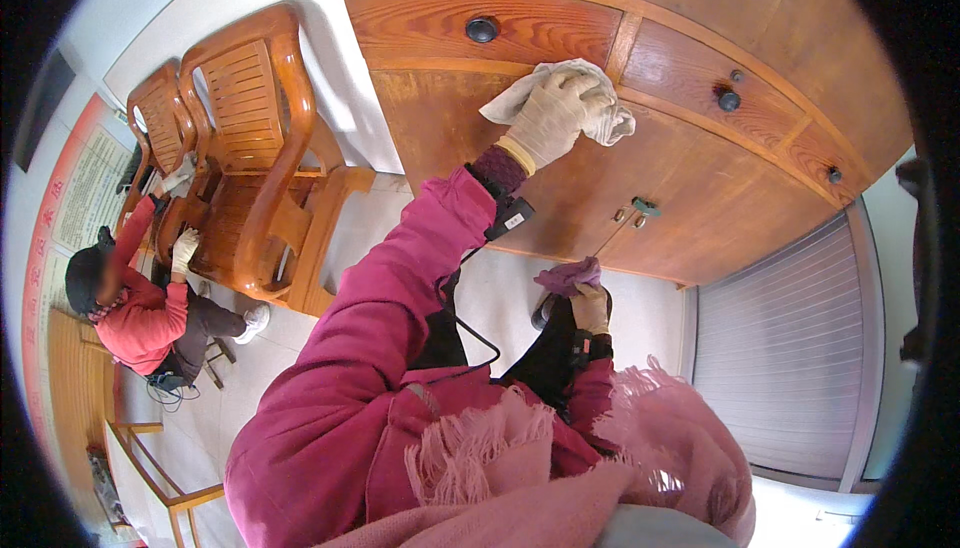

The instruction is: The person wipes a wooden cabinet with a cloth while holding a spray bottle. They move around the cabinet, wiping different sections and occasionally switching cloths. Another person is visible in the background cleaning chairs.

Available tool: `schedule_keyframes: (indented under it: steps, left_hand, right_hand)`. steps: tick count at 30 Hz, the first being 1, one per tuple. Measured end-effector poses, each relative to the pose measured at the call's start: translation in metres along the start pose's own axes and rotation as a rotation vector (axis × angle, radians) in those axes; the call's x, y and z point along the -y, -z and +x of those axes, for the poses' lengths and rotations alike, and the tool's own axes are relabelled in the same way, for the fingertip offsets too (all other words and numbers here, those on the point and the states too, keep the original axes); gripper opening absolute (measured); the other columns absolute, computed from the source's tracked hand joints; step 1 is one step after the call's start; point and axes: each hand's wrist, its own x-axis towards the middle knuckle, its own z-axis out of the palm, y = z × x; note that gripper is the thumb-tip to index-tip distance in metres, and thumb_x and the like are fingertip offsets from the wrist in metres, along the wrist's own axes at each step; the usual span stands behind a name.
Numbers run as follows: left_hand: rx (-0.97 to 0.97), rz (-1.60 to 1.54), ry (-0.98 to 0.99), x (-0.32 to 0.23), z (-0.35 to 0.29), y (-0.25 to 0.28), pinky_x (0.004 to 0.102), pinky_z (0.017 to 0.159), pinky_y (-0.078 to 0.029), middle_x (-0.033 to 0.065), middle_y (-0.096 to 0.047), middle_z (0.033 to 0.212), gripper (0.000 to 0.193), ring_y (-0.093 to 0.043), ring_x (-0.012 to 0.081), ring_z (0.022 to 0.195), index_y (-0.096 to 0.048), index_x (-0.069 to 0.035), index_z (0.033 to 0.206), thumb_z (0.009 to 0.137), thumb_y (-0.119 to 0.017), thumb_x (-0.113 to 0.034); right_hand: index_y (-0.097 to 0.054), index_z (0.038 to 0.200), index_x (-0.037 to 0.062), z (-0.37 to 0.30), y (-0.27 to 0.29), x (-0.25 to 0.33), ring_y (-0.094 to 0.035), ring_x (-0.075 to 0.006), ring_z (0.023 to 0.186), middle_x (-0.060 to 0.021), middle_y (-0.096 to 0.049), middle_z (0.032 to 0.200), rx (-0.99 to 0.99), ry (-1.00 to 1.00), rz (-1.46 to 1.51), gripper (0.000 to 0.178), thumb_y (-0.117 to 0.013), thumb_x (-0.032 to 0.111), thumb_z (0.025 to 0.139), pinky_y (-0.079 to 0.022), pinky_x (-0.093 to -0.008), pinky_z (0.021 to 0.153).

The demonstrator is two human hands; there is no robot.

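Note:
My left hand (553,118), in a pale glove, presses a white cloth (512,100) against the front of a brown wooden cabinet (480,168). Its fingers curl over the cloth, just below the drawer row and between two drawers with round black knobs. Lower down, close to my knees, my right hand (590,310), gloved as well, grips a bunched purple cloth (568,276). That cloth is apart from the cabinet front in this view, as far as I can see. Part of the right hand's fingers is hidden by the cloth.
Small metal fittings with a green piece (645,208) sit on the cabinet doors. At left stand glossy wooden armchairs (250,128), where a seated co-worker (150,318) has gloved hands and a cloth. A ribbed grey panel (790,338) is at right; a wooden frame (165,478) stands lower left.

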Motion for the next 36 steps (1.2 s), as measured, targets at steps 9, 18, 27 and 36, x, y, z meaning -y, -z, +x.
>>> schedule_keyframes:
  steps: [9,18,27,36]
  left_hand:
    - [-0.442,0.26,0.279,0.02,0.055,0.065,0.0534,0.098,-0.048,0.014,-0.058,0.135,0.051,-0.053,0.0377,0.122,-0.067,-0.017,0.13,0.079,-0.069,-0.015]
    - [-0.285,0.341,0.248,-0.013,0.106,0.041,0.0558,0.117,-0.032,0.0154,-0.056,0.142,0.052,-0.045,0.0391,0.138,-0.061,-0.013,0.137,0.085,-0.062,-0.016]
    - [-0.124,0.368,0.1,-0.052,0.125,-0.024,0.0549,0.096,-0.042,0.0043,-0.055,0.138,0.043,-0.049,0.0288,0.13,-0.064,-0.019,0.129,0.087,-0.062,-0.022]
    - [0.022,0.396,-0.184,-0.089,0.105,-0.08,0.0461,0.095,-0.048,-0.0049,-0.059,0.127,0.03,-0.053,0.0195,0.124,-0.065,-0.021,0.118,0.089,-0.06,-0.025]
  right_hand:
    - [-0.076,0.108,0.0,0.001,-0.002,0.007,-0.068,-0.0367,0.106,-0.0217,-0.069,0.113,0.027,-0.093,0.253,0.025,-0.07,0.003,0.084,-0.054,-0.0397,0.094]
    - [-0.073,0.109,-0.0003,0.003,0.003,0.013,-0.067,-0.0321,0.105,-0.0161,-0.07,0.112,0.089,-0.055,0.076,0.022,-0.066,-0.001,0.088,-0.054,-0.0392,0.096]
    - [-0.062,0.122,0.0005,0.008,-0.008,0.014,-0.064,-0.0275,0.106,-0.0099,-0.068,0.111,0.006,-0.508,1.386,0.032,-0.06,-0.005,0.091,-0.052,-0.042,0.099]
    - [-0.065,0.116,-0.0001,0.004,0.003,0.024,-0.066,-0.0265,0.105,-0.0102,-0.069,0.11,0.06,-0.318,0.65,0.026,-0.063,-0.003,0.091,-0.053,-0.0415,0.098]
